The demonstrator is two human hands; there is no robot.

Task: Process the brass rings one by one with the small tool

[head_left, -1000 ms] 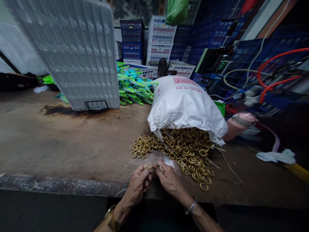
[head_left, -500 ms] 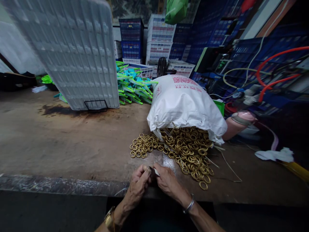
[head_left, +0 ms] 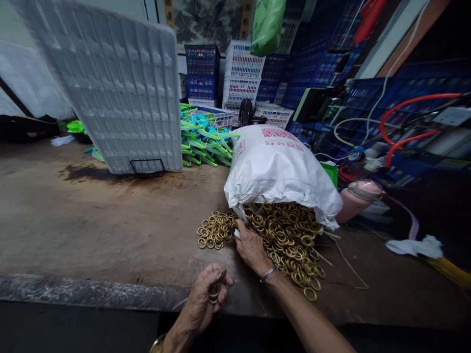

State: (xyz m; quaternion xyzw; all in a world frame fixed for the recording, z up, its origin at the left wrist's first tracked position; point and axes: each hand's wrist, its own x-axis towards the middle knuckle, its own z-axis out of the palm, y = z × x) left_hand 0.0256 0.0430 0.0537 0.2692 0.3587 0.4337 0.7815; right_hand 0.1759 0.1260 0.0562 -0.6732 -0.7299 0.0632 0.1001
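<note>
Near the table's front edge, my left hand (head_left: 201,294) is closed around a few gold-coloured rings (head_left: 213,295), one of them up at the fingertips. My right hand (head_left: 254,251) reaches forward to the loose rings, at the gap between a small spread of rings (head_left: 212,229) and the main ring pile (head_left: 290,240). Its fingers are closed on a small tool (head_left: 237,234) with a white part and a dark end; its exact kind is unclear. Behind, a white woven sack (head_left: 281,169) with red print lies on its side, rings spilling from its mouth.
A tall translucent ribbed plastic sheet (head_left: 121,98) stands in a black wire holder at left. Green and blue plastic pieces (head_left: 206,137) are heaped behind it. A pink bottle (head_left: 358,198), white cloth (head_left: 415,246) and red hose (head_left: 386,117) are at right. Stacked crates (head_left: 243,63) stand behind.
My hands have come apart. The right moved forward to the rings with the small tool; the left moved slightly left and down, now showing rings in its fingers. The camera view tilted up a little.
</note>
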